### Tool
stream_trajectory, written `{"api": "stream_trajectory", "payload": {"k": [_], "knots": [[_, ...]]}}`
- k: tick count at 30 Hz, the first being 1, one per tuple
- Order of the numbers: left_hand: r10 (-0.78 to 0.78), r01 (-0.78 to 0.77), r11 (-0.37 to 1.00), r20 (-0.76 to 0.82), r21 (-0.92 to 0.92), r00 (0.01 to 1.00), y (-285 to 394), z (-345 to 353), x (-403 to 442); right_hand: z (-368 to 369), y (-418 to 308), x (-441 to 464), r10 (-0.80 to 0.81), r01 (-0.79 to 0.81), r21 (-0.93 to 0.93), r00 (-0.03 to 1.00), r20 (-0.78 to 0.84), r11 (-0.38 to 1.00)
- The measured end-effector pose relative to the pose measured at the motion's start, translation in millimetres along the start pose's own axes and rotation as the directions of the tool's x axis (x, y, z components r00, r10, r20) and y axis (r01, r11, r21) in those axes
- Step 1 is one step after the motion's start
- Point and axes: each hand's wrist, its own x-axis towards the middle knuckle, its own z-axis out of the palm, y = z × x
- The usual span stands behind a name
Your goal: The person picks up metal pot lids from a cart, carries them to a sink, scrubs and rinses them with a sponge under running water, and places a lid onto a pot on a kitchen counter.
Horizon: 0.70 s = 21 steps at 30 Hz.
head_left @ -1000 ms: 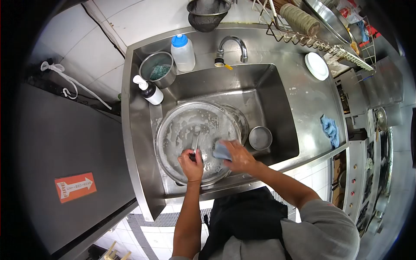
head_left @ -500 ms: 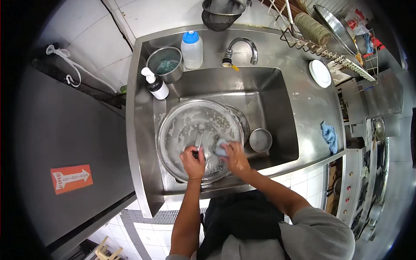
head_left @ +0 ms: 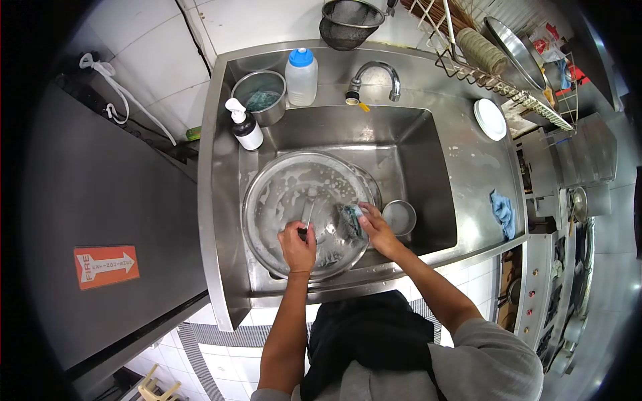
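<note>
A wide round steel piece (head_left: 274,200), which looks like a large pot lid, lies in the sink with soap suds over its surface. Near its middle, my left hand (head_left: 297,247) is closed round the near end of a thin metal handle (head_left: 309,211); the fingers hide the gripped part. My right hand (head_left: 379,230) is at the right side of the round piece. Its fingers hold a green and pale scrubbing sponge (head_left: 350,220) against the soapy metal. A small round steel cup (head_left: 400,218) stands on the sink floor just beyond the right hand.
On the back left ledge are a pump bottle (head_left: 247,134), a steel pot (head_left: 277,110) and a blue-capped bottle (head_left: 302,83). The faucet (head_left: 378,67) is at the back. A white plate stack (head_left: 491,120) and blue cloth (head_left: 503,214) lie on the right counter.
My right hand has moved slightly right and up with the sponge, whose green side now shows. The left hand keeps its grip in the same place. The whole view has shifted a little.
</note>
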Motion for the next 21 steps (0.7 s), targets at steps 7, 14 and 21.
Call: {"api": "stream_trajectory", "payload": {"k": [7, 14, 21], "knots": [[0.031, -0.031, 0.999, 0.009, -0.009, 0.999, -3, 0, 0, 6, -39, -36, -0.146, 0.164, -0.157, 0.982, 0.121, 0.974], [0.063, -0.063, 0.998, 0.011, -0.016, 0.998, -3, -2, 1, -5, -52, -33, -0.387, 0.727, -0.547, 0.685, 0.618, 0.415], [0.004, -0.003, 1.0, 0.025, -0.01, 1.0, -3, 1, 0, 9, -64, 2, -0.381, 0.872, -0.39, 0.483, 0.789, 0.298]]}}
